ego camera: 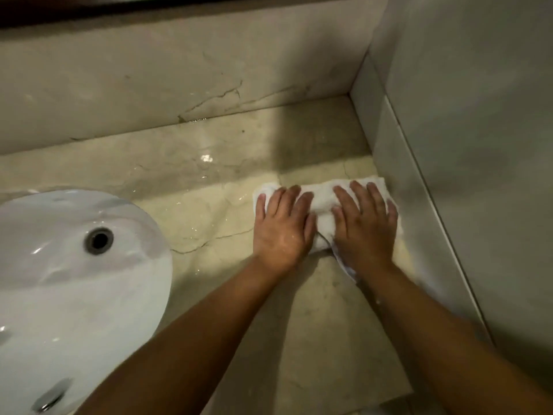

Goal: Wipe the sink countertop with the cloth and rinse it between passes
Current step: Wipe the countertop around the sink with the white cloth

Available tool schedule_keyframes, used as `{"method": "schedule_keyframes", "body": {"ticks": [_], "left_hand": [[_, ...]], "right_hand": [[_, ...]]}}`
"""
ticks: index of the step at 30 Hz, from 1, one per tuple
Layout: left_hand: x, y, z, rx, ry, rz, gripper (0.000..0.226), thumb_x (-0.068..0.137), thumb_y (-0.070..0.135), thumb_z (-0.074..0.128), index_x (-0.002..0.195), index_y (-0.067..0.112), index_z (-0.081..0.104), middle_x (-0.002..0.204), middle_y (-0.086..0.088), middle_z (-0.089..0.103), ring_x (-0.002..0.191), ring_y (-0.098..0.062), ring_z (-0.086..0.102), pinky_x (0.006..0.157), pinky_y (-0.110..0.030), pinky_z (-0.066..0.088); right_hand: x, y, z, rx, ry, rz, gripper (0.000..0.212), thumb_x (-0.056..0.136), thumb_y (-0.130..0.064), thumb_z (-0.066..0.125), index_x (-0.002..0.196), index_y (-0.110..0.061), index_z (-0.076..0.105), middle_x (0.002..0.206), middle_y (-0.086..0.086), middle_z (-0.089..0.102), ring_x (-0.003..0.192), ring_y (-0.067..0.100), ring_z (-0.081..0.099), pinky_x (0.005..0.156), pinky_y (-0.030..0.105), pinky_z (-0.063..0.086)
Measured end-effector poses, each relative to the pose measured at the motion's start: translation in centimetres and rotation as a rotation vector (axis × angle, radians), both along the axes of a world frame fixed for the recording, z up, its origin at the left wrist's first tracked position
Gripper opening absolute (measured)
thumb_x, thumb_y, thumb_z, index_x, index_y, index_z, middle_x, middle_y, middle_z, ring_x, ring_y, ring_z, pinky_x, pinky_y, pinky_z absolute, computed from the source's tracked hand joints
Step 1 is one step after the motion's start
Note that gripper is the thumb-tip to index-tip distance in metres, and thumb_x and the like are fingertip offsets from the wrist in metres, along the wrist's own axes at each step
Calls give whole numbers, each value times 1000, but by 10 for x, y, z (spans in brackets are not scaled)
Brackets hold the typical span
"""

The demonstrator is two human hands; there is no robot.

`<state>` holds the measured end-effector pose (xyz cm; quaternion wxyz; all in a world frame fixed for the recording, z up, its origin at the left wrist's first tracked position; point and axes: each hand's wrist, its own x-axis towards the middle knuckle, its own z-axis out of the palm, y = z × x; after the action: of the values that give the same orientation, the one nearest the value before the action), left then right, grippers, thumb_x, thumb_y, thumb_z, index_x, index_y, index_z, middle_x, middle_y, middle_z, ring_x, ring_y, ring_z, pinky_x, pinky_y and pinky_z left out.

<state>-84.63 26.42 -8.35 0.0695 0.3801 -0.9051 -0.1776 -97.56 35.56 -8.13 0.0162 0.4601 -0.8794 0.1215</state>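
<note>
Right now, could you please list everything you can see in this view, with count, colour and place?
cloth: one, white, folded flat on the countertop near the right wall, under both hands
countertop: one, beige marble, wet and glossy left of the cloth
sink: one, white basin, set at lower left
drain: one, dark metal ring, in the sink
backsplash: one, beige marble, veined, along the far edge
side wall: one, pale grey, at right
left hand: one, flat on the cloth
right hand: one, flat on the cloth

A white cloth point(321, 202) lies on the cream, dark-veined marble countertop point(209, 211) beside a white sink point(59, 280).
</note>
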Motion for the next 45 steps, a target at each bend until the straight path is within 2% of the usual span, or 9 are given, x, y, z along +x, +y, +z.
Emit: {"method": "schedule_keyframes", "body": {"ticks": [7, 15, 19, 25, 30, 34, 39, 42, 45], "left_hand": [[-70, -123, 6, -5, -94, 41, 49, 98, 45, 32, 144, 29, 37, 151, 2, 36, 140, -20, 26, 117, -46, 12], [-34, -43, 17, 128, -123, 188, 69, 96, 59, 24, 153, 21, 14, 156, -8, 21, 142, -27, 19, 114, -50, 11], [-46, -95, 13, 15, -91, 74, 70, 94, 63, 30, 151, 22, 26, 156, -4, 25, 137, -26, 25, 108, -46, 19], [-46, -102, 6, 79, -45, 146, 70, 96, 62, 29, 152, 21, 24, 157, -1, 27, 138, -25, 27, 109, -47, 19], [27, -104, 0, -93, -15, 300, 66, 80, 72, 47, 113, 16, 61, 115, -7, 59, 103, -27, 52, 84, -39, 37], [71, -95, -1, 32, 68, 410, 83, 87, 69, 42, 147, 13, 33, 156, -9, 29, 146, -25, 18, 120, -43, 17], [41, -75, -2, 159, 96, 310, 91, 91, 51, 47, 155, 13, -5, 163, -11, -10, 149, -26, -11, 122, -41, 0], [31, -65, 5, 272, 191, 249, 88, 86, 41, 50, 155, 7, 6, 162, -18, -6, 149, -32, -7, 121, -40, -3], [54, -103, 15, 243, 345, 193, 67, 84, 35, 42, 142, 3, 42, 152, -23, 32, 140, -35, 29, 117, -44, 26]], "right_hand": [[-69, -132, 14, 161, -118, -53, 54, 101, -42, 40, 149, -17, 40, 150, 21, 41, 136, 37, 37, 113, 49, 21], [-29, -115, 5, -64, -488, -337, 66, 102, -30, 46, 158, -15, 14, 166, 12, -2, 152, 30, -7, 123, 43, 7], [-51, -157, 6, -138, -531, -316, 63, 101, -21, 37, 156, 0, 15, 162, 26, 5, 151, 38, -2, 121, 35, -2], [-51, -194, 9, -178, -489, -256, 79, 95, -50, 53, 158, -20, 16, 166, 5, 5, 153, 24, 0, 124, 34, 6], [10, -206, 5, 48, -347, 73, 78, 99, -41, 52, 159, -22, 6, 167, 7, -4, 153, 26, -8, 122, 29, 1], [60, -233, 6, 49, -393, 359, 73, 98, -36, 56, 158, -23, 17, 167, 3, 1, 153, 23, -5, 123, 31, 3], [48, -205, 10, 18, -327, 300, 66, 98, -47, 48, 156, -28, 24, 165, 6, 21, 151, 26, 16, 123, 41, 14], [41, -165, 7, -75, -419, 164, 58, 97, -47, 34, 148, -20, 43, 151, 13, 44, 139, 33, 39, 111, 47, 37], [59, -159, 1, -116, -414, 99, 69, 95, -50, 20, 146, -9, 41, 145, 19, 47, 136, 37, 41, 104, 51, 42]]}}
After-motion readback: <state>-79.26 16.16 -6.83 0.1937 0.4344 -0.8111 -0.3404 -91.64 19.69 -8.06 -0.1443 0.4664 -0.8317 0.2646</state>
